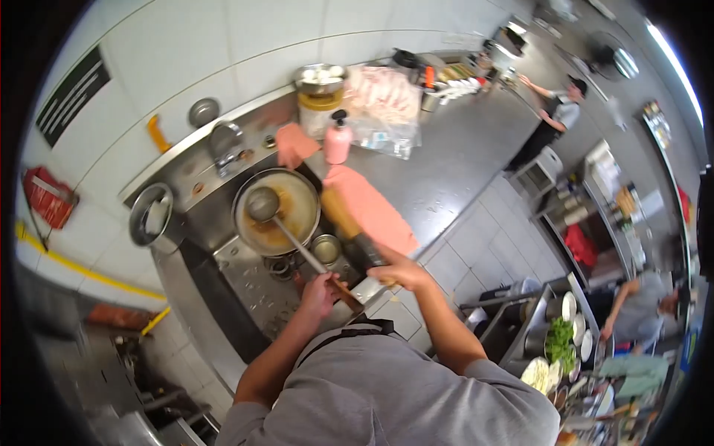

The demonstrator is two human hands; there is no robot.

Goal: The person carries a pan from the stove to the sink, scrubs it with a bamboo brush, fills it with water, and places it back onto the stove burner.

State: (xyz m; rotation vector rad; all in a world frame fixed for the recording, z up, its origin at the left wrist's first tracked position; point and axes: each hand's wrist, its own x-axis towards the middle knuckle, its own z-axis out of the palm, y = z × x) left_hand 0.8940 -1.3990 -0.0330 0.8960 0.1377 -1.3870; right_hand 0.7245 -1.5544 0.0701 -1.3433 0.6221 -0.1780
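Note:
My left hand (318,296) is closed around the handle of a long metal ladle (299,247) with a wooden end. The ladle's bowl lies over a large round pan (239,223) of cloudy, brownish liquid in the sink. My right hand (401,272) grips a blurred tool (342,214), dark grey near my fingers and yellowish brown at the far end; its kind is unclear. That tool slants along the sink's right edge, beside a pink cloth (370,209). Close to the ladle handle, a small metal bowl (326,250) sits in the sink.
A faucet (227,145) rises behind the metal sink (245,286), with a metal pot (172,236) on its left rim. On the counter stand a pink pump bottle (338,141) and a bag of pale food (385,104). Other people (561,111) are at the right.

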